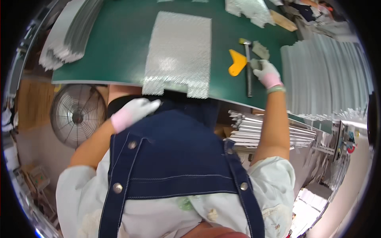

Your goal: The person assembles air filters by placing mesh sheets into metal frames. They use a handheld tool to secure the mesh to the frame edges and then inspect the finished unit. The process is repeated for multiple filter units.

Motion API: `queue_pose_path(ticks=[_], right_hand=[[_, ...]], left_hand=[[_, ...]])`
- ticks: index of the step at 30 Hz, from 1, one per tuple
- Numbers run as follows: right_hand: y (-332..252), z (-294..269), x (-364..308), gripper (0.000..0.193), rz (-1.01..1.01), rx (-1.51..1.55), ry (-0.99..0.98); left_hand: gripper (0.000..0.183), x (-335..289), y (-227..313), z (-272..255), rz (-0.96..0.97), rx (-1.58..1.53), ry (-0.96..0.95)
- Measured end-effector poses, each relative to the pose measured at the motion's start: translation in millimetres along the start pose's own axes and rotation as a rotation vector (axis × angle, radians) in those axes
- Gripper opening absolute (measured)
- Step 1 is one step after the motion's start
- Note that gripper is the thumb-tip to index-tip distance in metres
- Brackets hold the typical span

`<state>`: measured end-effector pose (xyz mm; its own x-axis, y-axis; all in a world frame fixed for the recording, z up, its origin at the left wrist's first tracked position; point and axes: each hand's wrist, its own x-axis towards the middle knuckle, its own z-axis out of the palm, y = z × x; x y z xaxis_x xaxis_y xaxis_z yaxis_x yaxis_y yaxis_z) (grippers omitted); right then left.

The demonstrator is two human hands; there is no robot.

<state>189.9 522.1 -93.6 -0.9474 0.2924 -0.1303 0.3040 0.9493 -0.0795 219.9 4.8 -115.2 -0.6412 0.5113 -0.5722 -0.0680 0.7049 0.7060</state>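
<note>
A silvery, finely ribbed sheet (178, 51) lies on the green tabletop (119, 43), its notched end reaching the near edge. My left hand (137, 111), in a white and pink glove, hovers below that edge in front of my dark blue apron (178, 146). Its fingers are loosely stretched and hold nothing visible. To the right, my gloved right hand (268, 74) is closed beside the hammer (249, 67); a greyish shape at its fingertips is too blurred to name. Left of the hammer lies a yellow flat scraper (237, 63). A crumpled grey-green piece (260, 50) sits just beyond my fingers.
Stacked pale ribbed sheets (325, 77) line the table's right side; another stack (73, 31) stands at far left. A torn silvery piece (250, 11) and a wooden block (283, 20) lie at the back. Below are a round fan (78, 115) and metal strips (274, 131).
</note>
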Motion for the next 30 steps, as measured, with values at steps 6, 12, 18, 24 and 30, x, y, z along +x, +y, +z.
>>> queue_pose_path(ticks=[6,12,18,24,30], right_hand=[[-12.5,-27.1,-23.2,0.038,0.086,0.490,0.147],[-185.1,30.7,-198.4,0.040,0.033,1.697,-0.674],[-237.9,114.3,-203.8,0.028,0.399,2.129,-0.723],[-248.0,114.3,-195.3,0.029,0.343,2.086,-0.676],[-245.0,106.7,-203.4,0.029,0.454,1.973,-0.627]], left_hand=[[0.048,20.9,-2.6,26.6,-0.175,-1.108,-0.018],[0.030,23.5,-0.9,34.9,-0.142,-1.141,0.094],[0.025,42.7,-23.5,38.1,0.059,-1.120,0.082],[0.029,47.6,-31.2,39.5,0.045,-1.279,-0.018],[0.029,41.1,-27.6,41.2,0.023,-1.286,0.015]])
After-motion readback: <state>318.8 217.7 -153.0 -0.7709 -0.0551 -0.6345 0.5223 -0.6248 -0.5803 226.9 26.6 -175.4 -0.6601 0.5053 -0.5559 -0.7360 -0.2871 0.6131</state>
